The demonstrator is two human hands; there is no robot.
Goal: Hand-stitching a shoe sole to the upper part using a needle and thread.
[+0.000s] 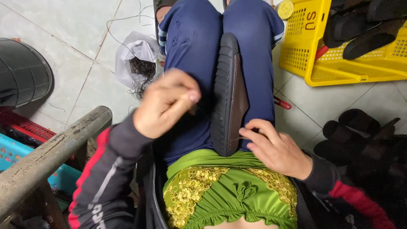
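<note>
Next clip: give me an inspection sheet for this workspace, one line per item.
Surface: pale tiled floor; work rests on the person's lap.
Job's things: black-soled shoe with brown edge, wedged between the knees.
Clutter: white bag of dark thread scraps; loose black shoes on floor.
Grippers: left hand raised, fingers pinched; right hand touches the shoe's near end.
Cables: thin thread strands on floor.
Surroundings: yellow crate of shoes, black bucket, worn rail.

Bright, even light, soft shadows; nearest sleeves slightly blurred, edges stretched.
</note>
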